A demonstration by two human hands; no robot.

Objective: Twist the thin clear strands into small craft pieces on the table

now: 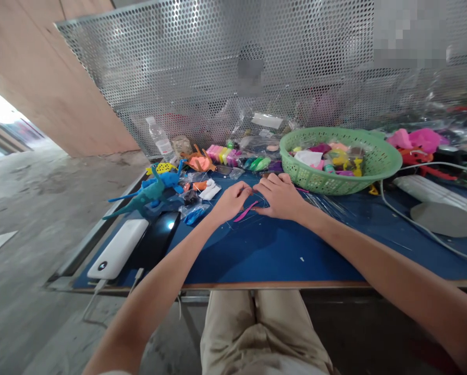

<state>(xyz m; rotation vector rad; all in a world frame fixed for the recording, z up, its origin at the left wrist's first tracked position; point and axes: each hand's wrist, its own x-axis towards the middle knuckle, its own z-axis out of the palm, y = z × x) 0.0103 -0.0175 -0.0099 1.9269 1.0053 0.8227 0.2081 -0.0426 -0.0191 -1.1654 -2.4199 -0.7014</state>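
Note:
My left hand (232, 201) is over the blue tabletop (253, 255), thumb and fingers pinched together. Just to its right, my right hand (279, 197) has its fingers curled down towards the surface. Whatever is in either hand is too small or too hidden to make out. Between the two hands lies a slim magenta plastic tool (245, 211), slanted on the table, its upper end close to the right fingertips. Thin clear strands or film edges show around it. Left of my left hand are a white packet (209, 190) and a small bag with blue material (195, 215).
A green basket (341, 183) of colourful packets stands beyond my right hand. Dinosaur figures (151, 191), a white power bank (118, 250) and a black phone (155, 239) sit at left. A bottle (161, 140) stands before the perforated metal panel (202, 67). A white cable (409, 216) curves across the right.

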